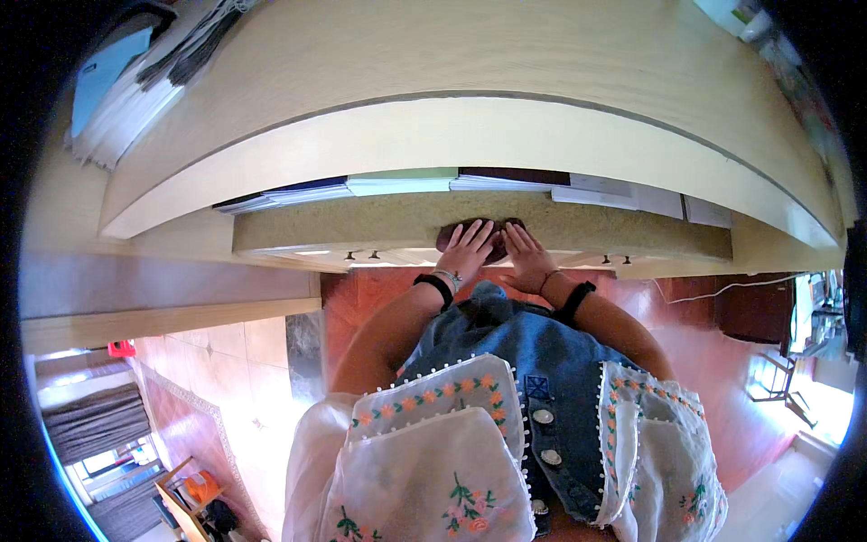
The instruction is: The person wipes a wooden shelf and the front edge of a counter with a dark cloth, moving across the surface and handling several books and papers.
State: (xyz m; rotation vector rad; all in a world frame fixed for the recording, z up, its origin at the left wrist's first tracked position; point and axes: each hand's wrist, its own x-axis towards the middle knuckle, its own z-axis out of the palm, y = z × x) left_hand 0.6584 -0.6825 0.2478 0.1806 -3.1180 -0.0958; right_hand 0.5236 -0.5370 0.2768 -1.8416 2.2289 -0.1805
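Observation:
A dark maroon cloth [445, 237], bunched into a small pad, lies on the speckled beige ledge [361, 222] in front of me. My left hand [465, 249] rests flat on the cloth with its fingers stretched out and spread. Close beside it, my right hand [527, 256] lies with extended fingers over the cloth's right end. The two hands almost meet at the fingertips. Part of the cloth is hidden under them.
Above the ledge juts a pale wooden shelf [470, 126]. Stacked books and papers [402, 182] line the gap beneath it. Small dark knobs [350, 256] stick out below the ledge. Behind at right are a chair frame [773, 379] and a white cable [713, 294].

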